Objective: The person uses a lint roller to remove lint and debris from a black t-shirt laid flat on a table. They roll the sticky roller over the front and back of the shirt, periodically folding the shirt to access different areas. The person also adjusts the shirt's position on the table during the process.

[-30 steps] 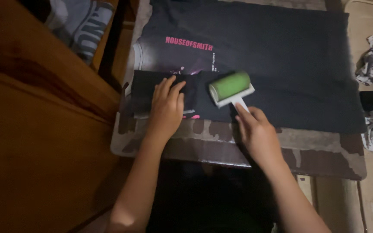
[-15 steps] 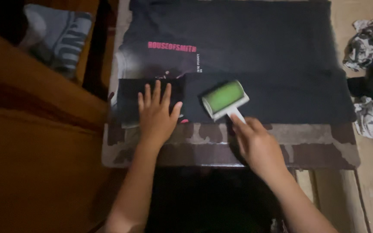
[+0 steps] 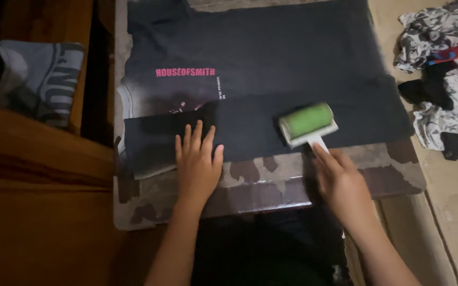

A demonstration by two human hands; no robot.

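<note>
Green lint roller (image 3: 307,121) has travelled rightward along the folded black T-shirt (image 3: 292,63) since a second ago; your right hand (image 3: 341,181) grips its white handle, while your left hand (image 3: 198,161) stays flat, fingers spread, pinning the hem on the worktop (image 3: 255,180).

A shirt (image 3: 271,69) is lying spread on the surface (image 3: 271,182). A lint roller (image 3: 307,123) is resting on its near edge, right of the left hand (image 3: 197,161). A pile of clothes (image 3: 441,79) is lying further right; folded cloth (image 3: 41,79) is sitting far left.
</note>
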